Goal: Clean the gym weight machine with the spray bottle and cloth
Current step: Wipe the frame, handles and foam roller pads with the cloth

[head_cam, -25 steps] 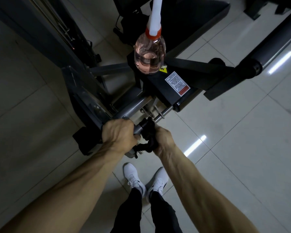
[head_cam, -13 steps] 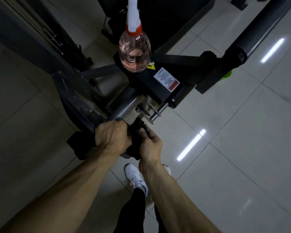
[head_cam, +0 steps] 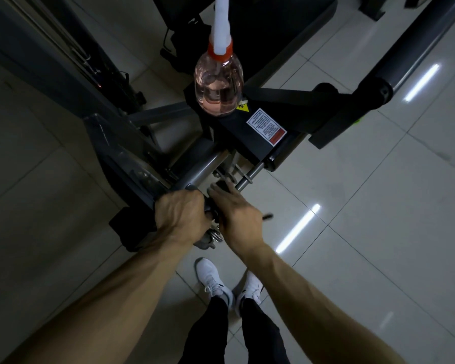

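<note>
Grips the machine's grey bar (head_cam: 195,176) with the left hand (head_cam: 180,219) — fingers curled. Rests the right hand (head_cam: 238,219), fingers straight, on something dark (head_cam: 222,184) just beside. Has the spray bottle (head_cam: 218,88) upright on the black frame (head_cam: 247,143).

One spray bottle (head_cam: 218,88) — two hands (head_cam: 180,219) (head_cam: 238,214), two white shoes (head_cam: 210,278) (head_cam: 251,287), one weight machine (head_cam: 247,132).
</note>
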The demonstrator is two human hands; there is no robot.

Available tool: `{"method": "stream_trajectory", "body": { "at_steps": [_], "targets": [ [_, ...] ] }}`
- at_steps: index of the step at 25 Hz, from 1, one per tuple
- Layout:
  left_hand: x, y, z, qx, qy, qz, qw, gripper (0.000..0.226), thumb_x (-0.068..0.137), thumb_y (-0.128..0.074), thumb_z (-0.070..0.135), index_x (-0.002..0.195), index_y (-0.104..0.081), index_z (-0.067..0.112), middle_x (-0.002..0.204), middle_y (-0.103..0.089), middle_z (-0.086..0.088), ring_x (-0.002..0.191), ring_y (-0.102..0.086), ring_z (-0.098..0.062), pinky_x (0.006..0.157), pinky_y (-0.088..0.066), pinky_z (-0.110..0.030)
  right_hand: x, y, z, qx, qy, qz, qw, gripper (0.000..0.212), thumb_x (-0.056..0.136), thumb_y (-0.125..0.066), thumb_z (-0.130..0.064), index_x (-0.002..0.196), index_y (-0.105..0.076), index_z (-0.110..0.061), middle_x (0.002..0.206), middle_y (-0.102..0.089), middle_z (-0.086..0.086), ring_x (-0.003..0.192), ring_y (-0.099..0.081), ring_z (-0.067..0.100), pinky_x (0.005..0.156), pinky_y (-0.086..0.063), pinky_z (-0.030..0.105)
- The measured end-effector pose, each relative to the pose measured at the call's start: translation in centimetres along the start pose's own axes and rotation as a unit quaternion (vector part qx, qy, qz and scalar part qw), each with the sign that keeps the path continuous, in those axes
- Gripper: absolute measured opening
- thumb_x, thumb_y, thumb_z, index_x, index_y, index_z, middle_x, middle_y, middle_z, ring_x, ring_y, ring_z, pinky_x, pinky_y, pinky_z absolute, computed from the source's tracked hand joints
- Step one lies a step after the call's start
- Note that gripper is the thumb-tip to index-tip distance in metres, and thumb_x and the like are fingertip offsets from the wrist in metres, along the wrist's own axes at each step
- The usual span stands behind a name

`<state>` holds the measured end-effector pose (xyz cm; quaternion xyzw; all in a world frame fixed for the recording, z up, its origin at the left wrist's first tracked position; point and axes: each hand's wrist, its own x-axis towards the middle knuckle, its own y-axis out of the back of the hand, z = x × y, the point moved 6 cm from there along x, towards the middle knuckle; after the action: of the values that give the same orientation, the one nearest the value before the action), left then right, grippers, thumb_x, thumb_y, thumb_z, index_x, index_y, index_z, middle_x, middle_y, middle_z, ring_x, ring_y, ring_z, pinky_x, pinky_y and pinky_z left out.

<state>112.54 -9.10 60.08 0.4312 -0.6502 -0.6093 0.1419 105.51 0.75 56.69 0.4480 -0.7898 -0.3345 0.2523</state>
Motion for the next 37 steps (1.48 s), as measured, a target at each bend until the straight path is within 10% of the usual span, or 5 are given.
{"method": "stream_trajectory", "body": {
  "at_steps": [4,23,26,31,37],
  "targets": [
    [-0.1,0.4,-0.2,0.003,-0.005,0.000,1.000,0.033,0.084,-0.070,0.055,0.090,-0.070,0.023,0.089,-0.072,0.000,0.083,-0.069,-0.020,0.061,-0.035,-0.029,4.8,0.2,-0.7,-0.128,-0.009,-0.166,0.978,0.037,0.094,-0.055,-0.037,0.129,-0.063,-0.027,0.126,-0.067,-0.002,0.118,-0.063,0.023,0.078,-0.054,0.036],
    [-0.1,0.7,-1.0,-0.201,-0.049,-0.059,0.977,0.024,0.097,-0.061,0.043,0.090,-0.072,0.022,0.091,-0.071,-0.002,0.080,-0.066,-0.021,0.066,-0.052,-0.032,1.7,8.3,-0.2,0.461,-0.363,0.043,0.809,0.019,0.106,-0.053,-0.010,0.118,-0.066,-0.002,0.097,-0.073,0.024,0.073,-0.067,0.029,0.060,-0.057,0.033],
    [-0.2,3.5,-2.9,-0.543,0.134,-0.081,0.825,0.041,0.099,-0.049,0.054,0.090,-0.071,0.021,0.091,-0.072,-0.007,0.088,-0.069,-0.029,0.080,-0.058,-0.043,4.1,9.8,-4.2,0.579,-0.360,0.095,0.725,0.031,0.099,-0.050,-0.004,0.127,-0.062,-0.006,0.116,-0.070,0.022,0.100,-0.068,0.033,0.079,-0.059,0.039],
    [-2.1,8.2,-2.2,-0.908,0.205,-0.260,0.257,0.076,0.086,-0.045,0.078,0.111,-0.072,0.012,0.107,-0.070,-0.022,0.098,-0.069,-0.034,0.074,-0.052,-0.039,7.9,12.2,-11.8,0.506,-0.268,0.061,0.817,0.033,0.091,-0.051,0.004,0.119,-0.065,-0.008,0.113,-0.069,0.020,0.101,-0.069,0.027,0.086,-0.061,0.040],
    [0.0,14.7,-3.7,-0.904,0.152,-0.179,0.357,0.058,0.087,-0.064,0.063,0.115,-0.074,0.014,0.105,-0.076,-0.017,0.104,-0.071,-0.035,0.086,-0.055,-0.044,10.0,16.1,-14.0,0.296,-0.140,0.021,0.945,0.034,0.091,-0.071,-0.019,0.122,-0.069,-0.033,0.116,-0.073,-0.012,0.111,-0.068,0.007,0.096,-0.057,0.035]
  ]
}}
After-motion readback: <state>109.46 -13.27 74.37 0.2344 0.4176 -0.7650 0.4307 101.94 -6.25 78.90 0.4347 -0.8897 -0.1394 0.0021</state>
